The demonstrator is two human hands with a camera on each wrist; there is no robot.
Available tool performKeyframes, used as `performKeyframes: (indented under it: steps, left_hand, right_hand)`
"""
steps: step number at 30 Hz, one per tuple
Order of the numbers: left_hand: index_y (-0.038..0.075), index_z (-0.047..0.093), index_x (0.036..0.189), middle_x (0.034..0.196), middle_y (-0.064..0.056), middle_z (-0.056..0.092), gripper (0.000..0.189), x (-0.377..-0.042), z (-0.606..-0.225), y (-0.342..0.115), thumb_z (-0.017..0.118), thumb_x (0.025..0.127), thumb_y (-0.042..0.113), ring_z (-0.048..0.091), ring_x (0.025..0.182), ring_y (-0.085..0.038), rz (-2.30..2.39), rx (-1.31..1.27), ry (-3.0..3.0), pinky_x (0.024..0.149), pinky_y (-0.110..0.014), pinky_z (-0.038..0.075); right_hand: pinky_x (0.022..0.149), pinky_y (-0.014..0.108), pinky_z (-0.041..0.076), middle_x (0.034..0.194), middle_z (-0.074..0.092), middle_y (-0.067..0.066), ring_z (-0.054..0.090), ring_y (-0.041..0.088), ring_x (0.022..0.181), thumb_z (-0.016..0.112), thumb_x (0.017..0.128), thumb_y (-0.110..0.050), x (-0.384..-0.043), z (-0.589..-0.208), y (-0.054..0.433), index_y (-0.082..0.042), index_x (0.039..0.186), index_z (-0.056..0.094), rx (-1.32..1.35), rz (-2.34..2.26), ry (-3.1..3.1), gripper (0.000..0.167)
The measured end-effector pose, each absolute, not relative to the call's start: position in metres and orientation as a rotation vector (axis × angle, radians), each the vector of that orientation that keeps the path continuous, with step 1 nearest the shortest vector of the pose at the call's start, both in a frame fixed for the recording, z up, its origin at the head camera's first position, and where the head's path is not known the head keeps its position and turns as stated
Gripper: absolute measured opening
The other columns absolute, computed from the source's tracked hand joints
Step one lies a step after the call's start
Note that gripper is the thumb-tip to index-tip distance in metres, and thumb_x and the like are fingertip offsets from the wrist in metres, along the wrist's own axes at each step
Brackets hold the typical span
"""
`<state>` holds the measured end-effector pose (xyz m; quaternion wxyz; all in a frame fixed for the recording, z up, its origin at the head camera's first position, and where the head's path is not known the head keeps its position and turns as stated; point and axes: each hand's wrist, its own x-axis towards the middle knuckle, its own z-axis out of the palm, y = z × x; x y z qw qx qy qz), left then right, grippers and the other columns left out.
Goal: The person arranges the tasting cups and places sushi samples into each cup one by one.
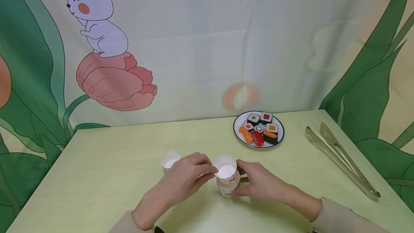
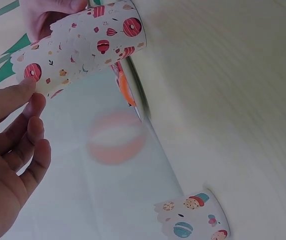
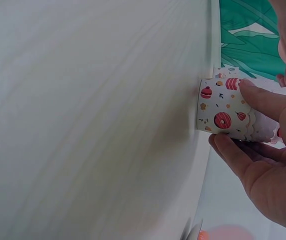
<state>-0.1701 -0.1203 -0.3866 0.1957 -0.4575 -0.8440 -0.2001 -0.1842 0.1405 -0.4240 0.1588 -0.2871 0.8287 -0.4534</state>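
Observation:
Two white paper baking cups with red sweets printed on them and wavy rims stand one inside the other. The upper cup (image 1: 229, 179) rises out of the lower cup (image 3: 223, 107). My left hand (image 1: 185, 175) pinches the upper cup's rim between thumb and forefinger, its other fingers loosely bent in the left wrist view. Around the lower cup, near its base, my right hand (image 1: 258, 181) has its thumb on one side and fingers on the other. A third paper cup (image 2: 193, 220), with blue and red prints, stands on the table just beyond my left hand.
Toward the back of the pale table (image 1: 113, 161) sits a blue-rimmed plate (image 1: 238, 138) holding several sushi pieces (image 1: 258, 137). Metal tongs (image 1: 343, 164) lie at the right edge. A printed cloth (image 1: 200, 46) with a rabbit hangs behind the table.

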Motion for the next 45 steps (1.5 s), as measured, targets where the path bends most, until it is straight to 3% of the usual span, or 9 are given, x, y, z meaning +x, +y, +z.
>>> performKeyframes:
  steps: [25,45]
  left_hand:
    - [0.012,0.079,0.097,0.093,0.004,0.066,0.015,-0.177,-0.378,-0.134,0.084,0.085,0.005,0.063,0.087,-0.013,-0.578,-1.120,-2.357,0.071,-0.027,0.055]
    - [0.006,0.078,0.096,0.091,0.000,0.066,0.014,-0.186,-0.383,-0.141,0.082,0.085,-0.003,0.061,0.085,-0.017,-0.655,-1.052,-2.453,0.072,-0.026,0.054]
  right_hand:
    - [0.092,0.030,0.055,0.126,0.064,0.009,0.063,0.028,0.117,0.089,0.081,-0.008,-0.183,-0.424,0.142,0.000,0.130,0.057,-0.826,-1.312,2.370,0.059]
    - [0.091,0.029,0.055,0.125,0.065,0.011,0.063,0.030,0.117,0.089,0.080,-0.007,-0.183,-0.424,0.142,0.001,0.130,0.057,-0.826,-1.311,2.368,0.060]
